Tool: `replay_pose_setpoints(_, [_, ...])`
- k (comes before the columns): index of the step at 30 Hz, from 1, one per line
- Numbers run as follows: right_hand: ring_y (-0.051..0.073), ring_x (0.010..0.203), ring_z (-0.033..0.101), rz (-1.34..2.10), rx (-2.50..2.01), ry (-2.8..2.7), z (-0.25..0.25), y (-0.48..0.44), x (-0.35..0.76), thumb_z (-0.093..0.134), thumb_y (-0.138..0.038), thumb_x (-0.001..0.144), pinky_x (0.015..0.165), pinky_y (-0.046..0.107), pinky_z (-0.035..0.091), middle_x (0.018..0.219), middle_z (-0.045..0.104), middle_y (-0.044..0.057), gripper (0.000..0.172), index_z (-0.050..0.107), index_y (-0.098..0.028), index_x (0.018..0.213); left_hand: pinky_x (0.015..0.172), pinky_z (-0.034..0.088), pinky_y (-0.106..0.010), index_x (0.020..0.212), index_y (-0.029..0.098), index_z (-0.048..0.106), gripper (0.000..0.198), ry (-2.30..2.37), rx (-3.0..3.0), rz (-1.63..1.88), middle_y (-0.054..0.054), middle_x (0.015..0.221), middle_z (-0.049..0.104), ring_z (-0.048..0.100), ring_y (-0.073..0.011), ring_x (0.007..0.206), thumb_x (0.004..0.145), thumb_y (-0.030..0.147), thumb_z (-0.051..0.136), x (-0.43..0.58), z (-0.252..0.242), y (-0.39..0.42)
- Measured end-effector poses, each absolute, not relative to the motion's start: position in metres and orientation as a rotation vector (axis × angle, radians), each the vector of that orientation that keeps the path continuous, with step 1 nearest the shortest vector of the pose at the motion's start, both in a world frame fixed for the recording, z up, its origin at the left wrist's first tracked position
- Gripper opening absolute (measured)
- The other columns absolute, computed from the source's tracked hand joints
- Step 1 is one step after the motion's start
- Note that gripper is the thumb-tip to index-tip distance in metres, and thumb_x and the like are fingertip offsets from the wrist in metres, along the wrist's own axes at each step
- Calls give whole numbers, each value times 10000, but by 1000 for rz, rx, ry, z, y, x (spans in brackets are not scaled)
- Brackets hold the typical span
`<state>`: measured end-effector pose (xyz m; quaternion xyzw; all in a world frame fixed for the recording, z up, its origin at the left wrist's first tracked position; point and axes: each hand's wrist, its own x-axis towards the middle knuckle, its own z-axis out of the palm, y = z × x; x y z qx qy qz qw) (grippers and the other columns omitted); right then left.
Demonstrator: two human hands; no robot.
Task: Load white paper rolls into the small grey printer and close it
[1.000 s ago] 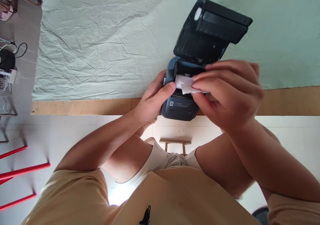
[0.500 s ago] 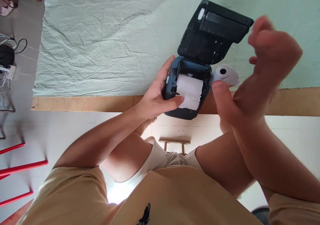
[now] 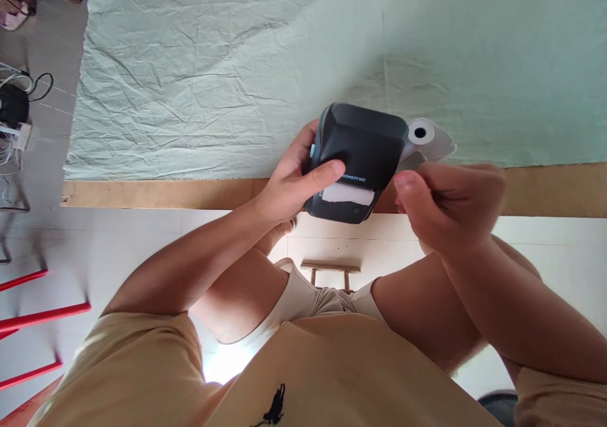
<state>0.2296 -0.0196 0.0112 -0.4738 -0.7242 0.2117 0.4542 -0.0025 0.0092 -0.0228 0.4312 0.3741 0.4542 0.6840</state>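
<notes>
A dark handheld label printer rests in my left hand, over the table's front edge. Its lid is down, and my left thumb lies across the lid with the fingers around the side. A strip of white paper sticks out of the slot below the lid. My right hand is just right of the printer, apart from it, with the fingers curled in and no object visible in them. Behind that hand a white paper roll stands on the cloth, its loose end trailing.
A pale green wrinkled cloth covers the table, whose wooden edge runs across in front of me. Red metal bars are at the lower left. Cables and a black device lie on the floor at far left. A wooden stool shows below the table.
The printer's lid has swung down from open to closed, covering the paper inside. My right hand has come down and toward me from beside the raised lid.
</notes>
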Motion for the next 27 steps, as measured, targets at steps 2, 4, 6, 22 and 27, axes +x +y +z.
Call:
replay_pose_setpoints(2, [65, 439, 393, 709, -1269, -1824, 12, -19, 226, 719, -408, 1085, 452, 264, 262, 448, 491, -40, 593, 557, -214, 550, 779, 720, -347, 1287, 282, 748, 646, 793, 969, 1014, -36, 1060, 817, 835, -253, 945, 840, 679, 995, -1, -20, 7])
replay_pose_setpoints(4, [81, 475, 434, 876, -1349, -1810, 11, -18, 224, 714, -511, 1098, 480, 277, 285, 479, 521, -16, 640, 559, -212, 553, 754, 711, -331, 1223, 266, 753, 568, 766, 976, 1013, -24, 1011, 804, 812, -222, 869, 862, 631, 995, -1, -18, 8])
replay_pose_setpoints(6, [82, 477, 416, 978, -1378, -1767, 8, -17, 224, 737, -558, 1080, 484, 279, 274, 474, 476, -16, 684, 513, -213, 533, 764, 705, -331, 1214, 264, 758, 567, 775, 984, 1014, -26, 1024, 808, 805, -222, 878, 855, 630, 1000, -1, -16, 8])
replay_pose_setpoints(22, [92, 507, 440, 1118, -1464, -1654, -2, -12, 220, 781, -567, 1037, 505, 285, 267, 482, 424, -30, 698, 446, -222, 532, 655, 575, -259, 1230, 287, 806, 509, 899, 911, 1120, 1, 959, 755, 759, -166, 808, 922, 666, 950, 9, -1, 1])
replay_pose_setpoints(27, [84, 477, 438, 1066, -1436, -1718, 1, -11, 224, 770, -499, 1043, 483, 273, 263, 498, 532, -12, 640, 492, -218, 541, 892, 687, -338, 1323, 306, 793, 640, 833, 941, 1116, -41, 1164, 838, 837, -317, 1304, 936, 810, 871, 7, -7, 7])
